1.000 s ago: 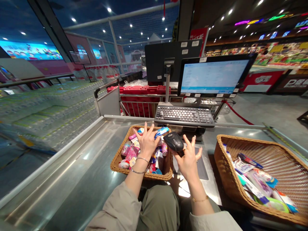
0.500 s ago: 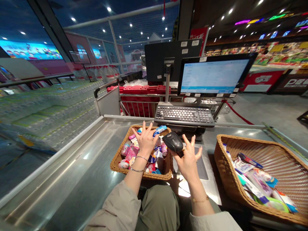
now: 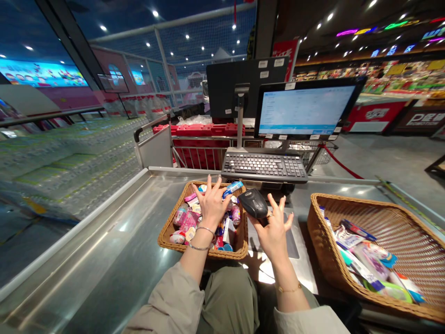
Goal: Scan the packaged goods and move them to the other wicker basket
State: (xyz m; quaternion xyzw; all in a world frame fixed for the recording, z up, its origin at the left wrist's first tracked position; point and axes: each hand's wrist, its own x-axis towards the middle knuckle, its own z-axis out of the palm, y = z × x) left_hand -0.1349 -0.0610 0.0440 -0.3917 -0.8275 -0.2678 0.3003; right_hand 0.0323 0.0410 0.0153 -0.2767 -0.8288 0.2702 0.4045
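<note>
My left hand [image 3: 211, 209] is over the left wicker basket [image 3: 166, 239], its fingers spread upward. Between its thumb and index finger it pinches a small blue packet [image 3: 232, 189]. Under it the basket holds several small packaged goods, among them a pink bag [image 3: 189, 219] and a red-and-white egg-shaped pack [image 3: 178, 237]. My right hand [image 3: 273, 229] grips a black barcode scanner [image 3: 253, 203] from below, with some fingers stretched out. The scanner's head points left, toward the packet, and the two stand a little apart.
A keyboard [image 3: 264, 165] and a lit monitor [image 3: 306, 111] stand behind the baskets. On the right, a larger wicker basket [image 3: 321, 260] holds several packaged items, including a toothbrush-like pack [image 3: 358, 230]. The metal counter [image 3: 114, 260] has a raised edge on the left.
The scanner and my right hand have shifted slightly right. My left hand has moved a touch to the right with the blue packet. The view has turned slightly.
</note>
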